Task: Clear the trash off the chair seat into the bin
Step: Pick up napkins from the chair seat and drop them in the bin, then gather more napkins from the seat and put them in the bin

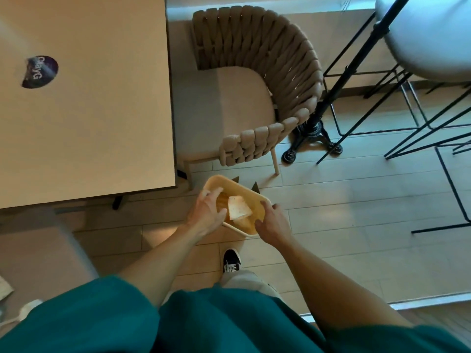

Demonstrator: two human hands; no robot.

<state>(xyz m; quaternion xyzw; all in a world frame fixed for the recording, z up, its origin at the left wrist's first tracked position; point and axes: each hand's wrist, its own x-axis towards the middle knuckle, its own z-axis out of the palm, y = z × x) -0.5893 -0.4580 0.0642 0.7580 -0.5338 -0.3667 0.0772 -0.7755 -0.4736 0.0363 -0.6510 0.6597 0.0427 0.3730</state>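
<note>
A cream plastic bin [230,181] stands on the floor in front of the woven chair. Inside it lies a white crumpled paper [238,207] on top of something orange-brown. My left hand [207,212] hovers over the bin's left side with fingers loosely spread, its thumb close to the paper; it holds nothing. At the bin's right rim my right hand [272,223] has relaxed, spread fingers and is also empty. The chair seat [229,110] is a plain beige cushion with nothing visible on it.
A beige table [89,110] with a dark round sticker [39,71] overhangs the chair on the left. A black pedestal base [313,138] and black wire stool frames [413,118] crowd the right. My shoe [231,261] stands just behind the bin.
</note>
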